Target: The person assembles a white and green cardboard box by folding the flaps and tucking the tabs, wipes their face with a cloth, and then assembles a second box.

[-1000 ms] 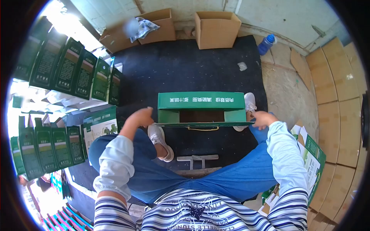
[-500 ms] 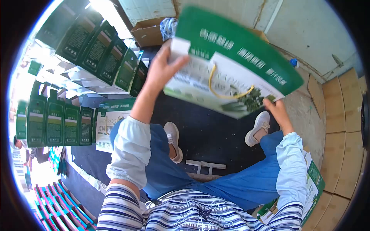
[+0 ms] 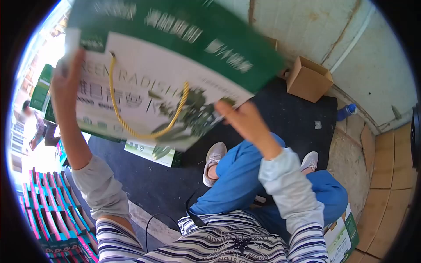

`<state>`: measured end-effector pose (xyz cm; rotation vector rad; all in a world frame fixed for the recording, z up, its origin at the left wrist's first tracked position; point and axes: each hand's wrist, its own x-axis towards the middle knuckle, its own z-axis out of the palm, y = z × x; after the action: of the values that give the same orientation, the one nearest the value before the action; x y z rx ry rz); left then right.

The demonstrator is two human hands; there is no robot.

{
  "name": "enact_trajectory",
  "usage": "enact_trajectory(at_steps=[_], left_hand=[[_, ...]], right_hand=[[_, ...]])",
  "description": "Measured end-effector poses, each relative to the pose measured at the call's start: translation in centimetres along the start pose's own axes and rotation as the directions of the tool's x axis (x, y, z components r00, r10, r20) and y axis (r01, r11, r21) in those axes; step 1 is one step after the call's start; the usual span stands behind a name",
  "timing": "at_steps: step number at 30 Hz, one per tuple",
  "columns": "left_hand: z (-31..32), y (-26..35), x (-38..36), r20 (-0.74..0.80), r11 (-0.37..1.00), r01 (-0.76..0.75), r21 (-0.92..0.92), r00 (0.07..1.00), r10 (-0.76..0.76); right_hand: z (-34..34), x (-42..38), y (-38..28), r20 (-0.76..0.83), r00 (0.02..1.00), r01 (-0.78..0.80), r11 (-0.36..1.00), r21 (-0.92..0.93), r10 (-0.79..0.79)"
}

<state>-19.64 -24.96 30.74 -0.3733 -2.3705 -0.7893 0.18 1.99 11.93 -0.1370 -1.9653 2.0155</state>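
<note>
A green and white carton (image 3: 144,87), printed "GREEN RADISH" and fitted with a yellow rope handle, is held up tilted before me. My left hand (image 3: 68,85) grips its left edge, the fingers partly behind the panel. At the lower right corner, my right hand (image 3: 245,122) is closed on the carton, thumb on the front face. The rope handle (image 3: 127,125) hangs loose across the front, touched by neither hand. Below the carton, part of another green and white box (image 3: 149,154) shows on the black mat; the rest of it is hidden.
An open brown box (image 3: 309,81) stands by the wall, near a blue bottle (image 3: 346,112). Brown cartons (image 3: 379,162) line the right side. Another green and white box (image 3: 344,236) is beside my leg. Pink and teal stacks (image 3: 57,210) fill the lower left. Another person (image 3: 37,127) is far left.
Both hands have carried the carton leftward in view, and it looks larger. My view has shifted, with the floor box and blue bottle now more visible. My legs have changed position.
</note>
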Motion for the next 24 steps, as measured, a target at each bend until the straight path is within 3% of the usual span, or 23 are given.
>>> enact_trajectory(at_steps=[1,2,4,7,11,14,15,17,21,24], left_hand=[[1.0,-1.4,-1.3,0.032,1.000,-0.002,-0.031,0.999,0.003],[2.9,-5.6,-0.8,0.080,0.988,-0.141,-0.063,0.986,0.146],[7.3,-12.6,-1.7,0.206,0.993,-0.060,0.105,0.978,0.038],[14.1,-22.9,-4.6,0.401,0.987,0.081,0.137,0.907,-0.130],[19.2,-28.2,-9.4,0.453,0.983,0.182,0.035,0.874,-0.178],[22.5,-32.3,-12.7,0.398,0.995,0.001,0.096,0.916,-0.040],[23.2,-32.8,-14.1,0.401,0.979,-0.089,0.181,0.916,0.009],[23.3,-28.8,-18.2,0.350,0.975,-0.120,0.185,0.935,0.049],[17.6,-15.3,-27.1,0.751,0.981,-0.186,0.063,0.656,0.076],[18.1,-14.8,-30.8,0.676,0.960,-0.259,0.108,0.727,0.120]], right_hand=[[2.0,0.3,2.1,0.020,0.997,-0.068,0.998,-0.009,0.068],[3.8,0.6,4.2,0.045,0.980,-0.195,0.980,-0.029,0.196],[6.9,1.1,9.5,0.081,0.921,-0.375,0.924,-0.072,0.380],[10.1,1.5,16.1,0.112,0.797,-0.583,0.804,-0.118,0.594],[12.2,1.9,20.2,0.089,0.711,-0.679,0.715,-0.167,0.697],[13.1,2.4,24.5,0.001,0.682,-0.718,0.670,-0.191,0.731],[13.5,2.5,25.7,-0.033,0.681,-0.722,0.663,-0.199,0.731],[14.4,2.6,26.9,-0.001,0.672,-0.735,0.667,-0.123,0.740],[15.4,2.6,26.1,0.157,0.659,-0.744,0.668,-0.006,0.735],[15.6,2.3,25.4,0.203,0.738,-0.657,0.754,-0.001,0.644]])
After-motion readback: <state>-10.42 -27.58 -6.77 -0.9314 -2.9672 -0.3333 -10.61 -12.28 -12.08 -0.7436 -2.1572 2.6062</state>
